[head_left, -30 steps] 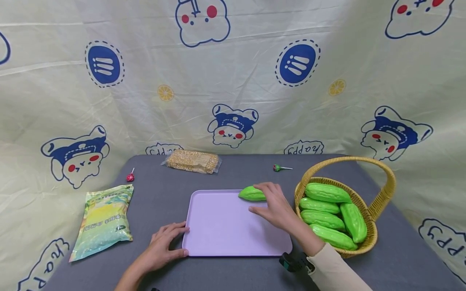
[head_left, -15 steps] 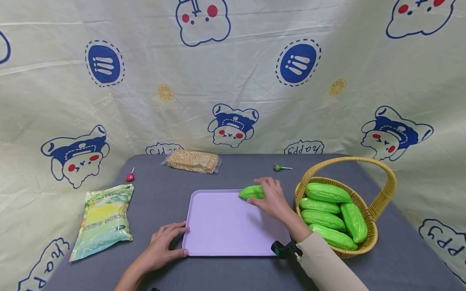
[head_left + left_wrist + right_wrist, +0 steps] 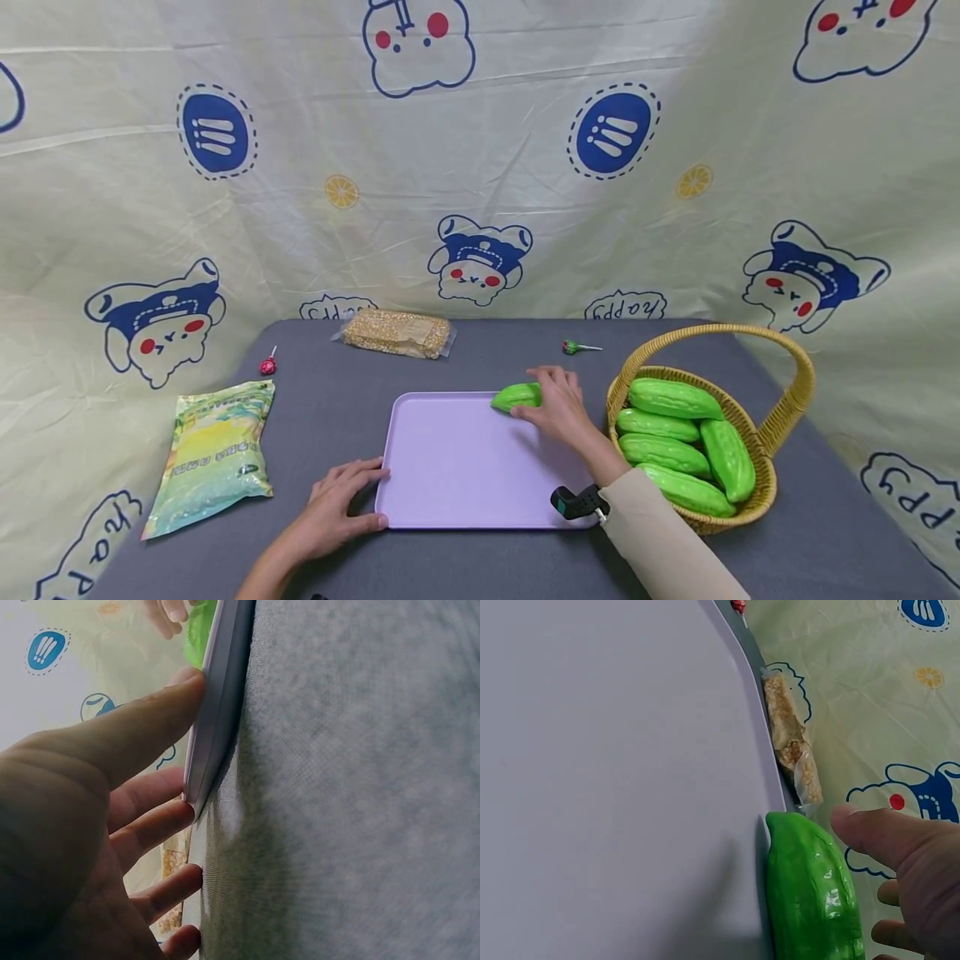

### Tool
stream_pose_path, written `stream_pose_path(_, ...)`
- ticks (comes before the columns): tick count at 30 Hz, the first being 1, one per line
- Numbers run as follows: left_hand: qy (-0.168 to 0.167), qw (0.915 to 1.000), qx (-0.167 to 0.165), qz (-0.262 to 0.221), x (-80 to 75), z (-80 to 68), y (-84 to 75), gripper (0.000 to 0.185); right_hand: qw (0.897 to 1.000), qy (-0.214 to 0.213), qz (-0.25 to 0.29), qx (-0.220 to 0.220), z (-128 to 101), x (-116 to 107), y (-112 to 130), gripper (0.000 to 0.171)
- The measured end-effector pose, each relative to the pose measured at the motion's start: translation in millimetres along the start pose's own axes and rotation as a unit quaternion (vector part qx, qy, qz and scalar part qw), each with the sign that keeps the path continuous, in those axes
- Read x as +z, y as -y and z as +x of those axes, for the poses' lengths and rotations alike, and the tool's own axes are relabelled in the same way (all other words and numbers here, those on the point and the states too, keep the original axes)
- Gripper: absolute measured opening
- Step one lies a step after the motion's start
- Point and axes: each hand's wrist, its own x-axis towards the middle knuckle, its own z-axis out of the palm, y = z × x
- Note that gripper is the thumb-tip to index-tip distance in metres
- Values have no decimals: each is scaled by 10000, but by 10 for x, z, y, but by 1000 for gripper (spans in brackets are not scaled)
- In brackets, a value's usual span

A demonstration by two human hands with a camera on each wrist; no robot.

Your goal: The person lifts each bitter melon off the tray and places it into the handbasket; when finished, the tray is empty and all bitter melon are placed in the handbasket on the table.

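Note:
A glossy green bitter melon [image 3: 517, 397] lies along the far edge of the lilac tray [image 3: 465, 475], near the tray's back right corner. Over its right part is my right hand [image 3: 561, 408], thumb on the near side and fingers toward the far side. The right wrist view shows the thumb tip close by the bitter melon [image 3: 810, 892], with a gap between it and the other fingers. My left hand [image 3: 333, 508] touches the tray's left edge, fingers spread; the left wrist view shows thumb and two fingertips at the rim [image 3: 214, 705].
To the right stands a yellow wicker basket [image 3: 783, 425] with a tall handle, holding several more bitter melons [image 3: 667, 452]. A patterned bag [image 3: 217, 458] lies left. At the back are a clear pack of grain [image 3: 397, 333], a red lollipop [image 3: 268, 365] and a green one [image 3: 573, 346].
My right hand has come down a little toward the bitter melon, and its thumb has moved nearer to it. The bitter melon, the tray and my left hand have stayed in place.

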Motion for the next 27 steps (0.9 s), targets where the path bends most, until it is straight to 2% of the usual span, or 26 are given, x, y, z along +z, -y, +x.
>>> stream_pose_path(14,16,10000,30,-9,-8,-3,-7,60,9994,191,-213,188,72,77,-92,69)
stream_pose_path(27,48,10000,-48,-68,-10,5,-8,60,9987,253,-414,152,2,105,-74,65)
